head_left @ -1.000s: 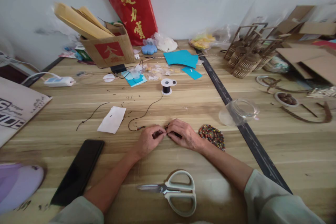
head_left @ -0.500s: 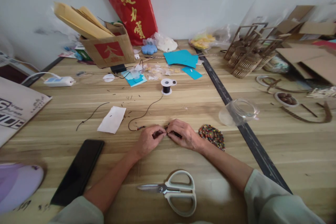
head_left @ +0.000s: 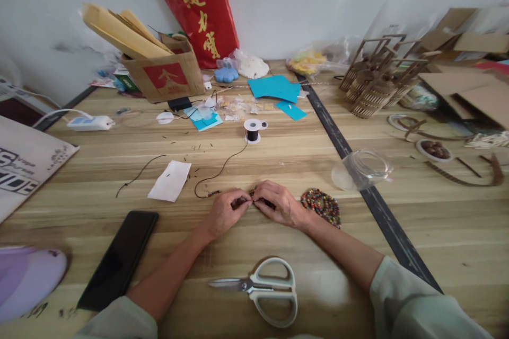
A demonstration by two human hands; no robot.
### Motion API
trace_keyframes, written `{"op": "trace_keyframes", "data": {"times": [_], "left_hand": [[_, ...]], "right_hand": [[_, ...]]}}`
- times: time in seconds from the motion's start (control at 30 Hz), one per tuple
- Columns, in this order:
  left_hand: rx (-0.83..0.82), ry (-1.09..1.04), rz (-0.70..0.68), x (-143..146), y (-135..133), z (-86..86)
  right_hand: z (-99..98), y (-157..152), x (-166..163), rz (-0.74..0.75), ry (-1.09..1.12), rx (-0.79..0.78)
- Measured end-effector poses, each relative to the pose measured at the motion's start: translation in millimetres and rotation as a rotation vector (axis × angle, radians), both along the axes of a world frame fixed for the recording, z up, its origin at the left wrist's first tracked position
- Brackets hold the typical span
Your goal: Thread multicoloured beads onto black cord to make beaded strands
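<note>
My left hand and my right hand meet fingertip to fingertip above the table. Both are closed in a pinch on a strand of small multicoloured beads, whose left end shows beyond my left hand; more beads peek out by my right fingers. From the strand's left end a black cord curves up to a white spool. A coiled pile of multicoloured beads lies just right of my right hand. Scissors with white handles rest in front of me. My fingers hide the exact pinch point.
A black phone and a white paper piece lie on the left. A clear plastic cup lies at right, near bamboo baskets. Blue cards, small plastic bags and a cardboard box stand at the back.
</note>
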State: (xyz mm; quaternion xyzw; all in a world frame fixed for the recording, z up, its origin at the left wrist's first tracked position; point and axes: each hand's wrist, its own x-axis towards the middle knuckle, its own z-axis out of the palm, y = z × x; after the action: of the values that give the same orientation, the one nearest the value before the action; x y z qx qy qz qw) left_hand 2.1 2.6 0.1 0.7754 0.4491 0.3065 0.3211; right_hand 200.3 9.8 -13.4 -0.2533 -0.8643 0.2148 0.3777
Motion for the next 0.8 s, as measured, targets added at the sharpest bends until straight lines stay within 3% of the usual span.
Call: {"op": "trace_keyframes", "data": {"times": [0.8], "left_hand": [[0.003,0.005,0.001,0.3,-0.1,0.8]], "right_hand": [[-1.7,0.0,0.0,0.003,0.018,-0.012]]}}
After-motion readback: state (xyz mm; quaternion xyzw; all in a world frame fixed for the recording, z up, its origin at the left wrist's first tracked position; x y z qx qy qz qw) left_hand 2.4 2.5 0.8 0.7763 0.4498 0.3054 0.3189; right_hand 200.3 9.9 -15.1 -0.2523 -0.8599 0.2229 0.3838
